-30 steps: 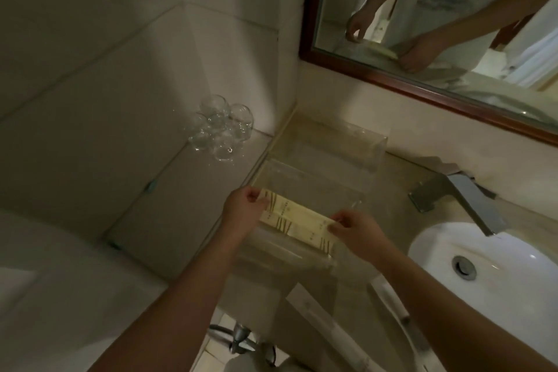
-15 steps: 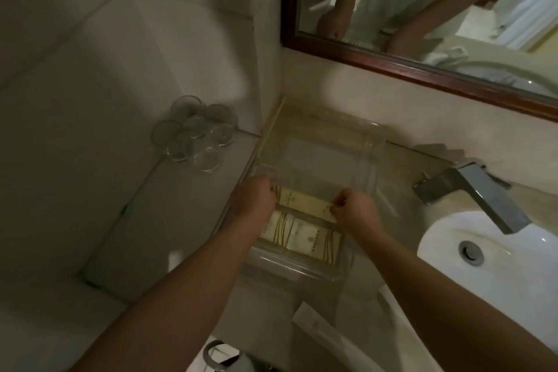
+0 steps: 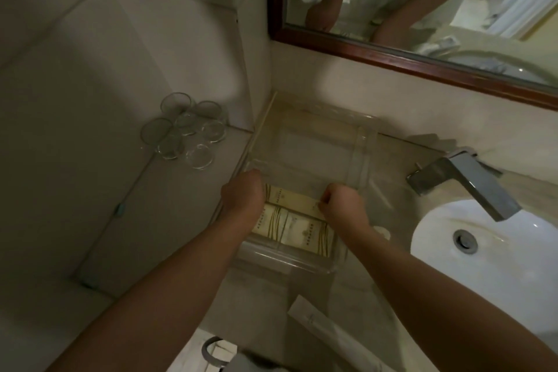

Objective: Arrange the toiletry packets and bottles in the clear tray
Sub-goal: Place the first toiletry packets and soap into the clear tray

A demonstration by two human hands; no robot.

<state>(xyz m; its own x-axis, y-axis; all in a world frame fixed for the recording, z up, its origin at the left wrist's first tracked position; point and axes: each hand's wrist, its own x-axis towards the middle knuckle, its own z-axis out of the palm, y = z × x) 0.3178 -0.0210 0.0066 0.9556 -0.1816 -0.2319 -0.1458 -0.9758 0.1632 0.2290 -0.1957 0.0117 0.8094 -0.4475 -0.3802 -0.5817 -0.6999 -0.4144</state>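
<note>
So I've got both hands down in the clear tray, which sits on the tabletop tucked into the corner under the mirror. The upper packet is a cream-yellow strip with small dark print, lying crosswise in the near part of the tray. My left hand is curled on its left end and my right hand pinches the right end, fingers bunched tight on it. Just in front of it, closer to me, more cream packets with thin brown stripes lie flat side by side against the tray's near wall.

Around it: a cluster of glass tumblers on the ledge to the left, the faucet and white sink to the right, and a long white wrapped packet on the tabletop near me, outside the tray. My forearms cover the tray's near corners.
</note>
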